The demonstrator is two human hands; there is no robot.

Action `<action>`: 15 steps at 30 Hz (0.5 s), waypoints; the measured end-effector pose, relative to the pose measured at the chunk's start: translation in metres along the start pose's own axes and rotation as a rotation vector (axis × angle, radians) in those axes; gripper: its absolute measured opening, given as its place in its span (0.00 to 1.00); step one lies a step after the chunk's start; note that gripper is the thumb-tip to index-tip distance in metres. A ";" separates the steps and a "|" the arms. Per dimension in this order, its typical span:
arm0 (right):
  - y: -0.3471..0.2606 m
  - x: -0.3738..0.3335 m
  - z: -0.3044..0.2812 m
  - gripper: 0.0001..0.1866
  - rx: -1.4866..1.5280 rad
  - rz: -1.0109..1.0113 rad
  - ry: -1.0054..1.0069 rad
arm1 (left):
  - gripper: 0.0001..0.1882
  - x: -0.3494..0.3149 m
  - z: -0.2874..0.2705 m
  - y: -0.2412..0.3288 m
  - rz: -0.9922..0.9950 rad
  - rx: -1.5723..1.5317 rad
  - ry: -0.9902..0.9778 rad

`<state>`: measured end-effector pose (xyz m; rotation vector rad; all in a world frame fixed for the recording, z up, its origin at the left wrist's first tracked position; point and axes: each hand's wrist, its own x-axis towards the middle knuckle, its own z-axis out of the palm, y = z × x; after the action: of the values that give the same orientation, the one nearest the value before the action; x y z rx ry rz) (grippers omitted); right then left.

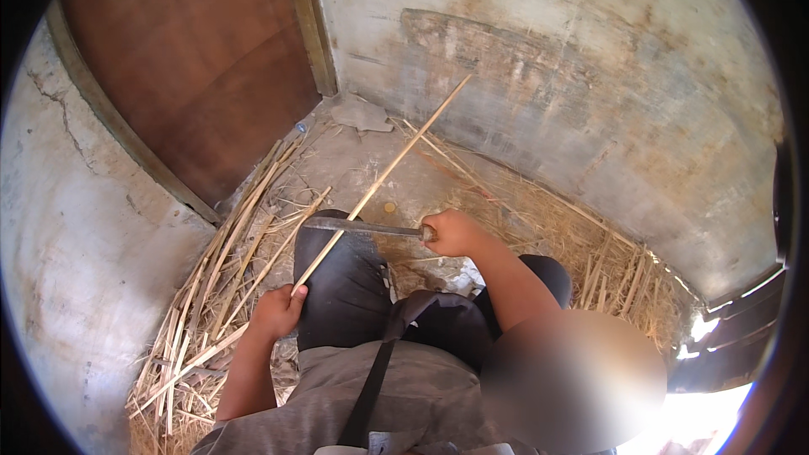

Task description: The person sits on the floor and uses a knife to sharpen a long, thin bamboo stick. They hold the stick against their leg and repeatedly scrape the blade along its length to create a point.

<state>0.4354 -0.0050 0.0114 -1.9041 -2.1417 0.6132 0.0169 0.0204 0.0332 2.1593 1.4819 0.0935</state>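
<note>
My left hand [275,312] is closed round the near end of a long, thin bamboo strip [383,178]. The strip slants up and away to the right, across my left knee, its far end in front of the stained wall. In my right hand [451,232] is the handle of a large knife [366,227], gripped in a fist. Its dark blade points left and lies across the strip, just above the knee. I cannot tell which way the cutting edge faces.
Several loose bamboo strips [221,265] lie in a pile along the left wall. Shavings and straw [539,211] cover the floor at the right wall's foot. A brown door [190,59] stands at the far left. A flat grey piece [362,114] lies near the corner.
</note>
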 end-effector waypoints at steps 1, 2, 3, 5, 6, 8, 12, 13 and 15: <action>0.002 0.003 -0.001 0.20 0.005 0.014 0.043 | 0.32 0.000 0.001 0.000 -0.002 -0.004 0.003; 0.010 0.001 -0.003 0.20 0.012 0.036 0.085 | 0.32 0.000 0.002 0.000 0.001 -0.008 0.000; 0.019 -0.001 -0.004 0.21 0.019 0.058 0.127 | 0.32 0.000 0.002 -0.002 -0.001 -0.009 0.009; 0.046 -0.004 -0.003 0.22 0.109 0.227 0.244 | 0.33 0.003 0.005 -0.002 0.006 -0.016 0.019; 0.060 -0.005 -0.003 0.22 0.150 0.311 0.306 | 0.33 0.003 0.004 0.000 0.006 -0.019 0.015; 0.079 -0.011 -0.006 0.23 0.191 0.368 0.347 | 0.33 0.001 0.001 0.001 0.004 -0.025 0.008; 0.063 -0.012 -0.009 0.22 0.179 0.366 0.322 | 0.34 0.002 0.001 0.001 -0.007 -0.033 -0.003; 0.055 -0.012 -0.008 0.22 0.129 0.319 0.289 | 0.34 0.002 0.002 0.001 -0.003 -0.039 0.000; 0.037 -0.007 -0.002 0.22 0.034 0.216 0.219 | 0.34 0.002 0.003 0.000 -0.001 -0.038 0.000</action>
<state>0.4707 -0.0085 -0.0021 -2.0933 -1.7973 0.4507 0.0187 0.0208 0.0305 2.1289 1.4693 0.1200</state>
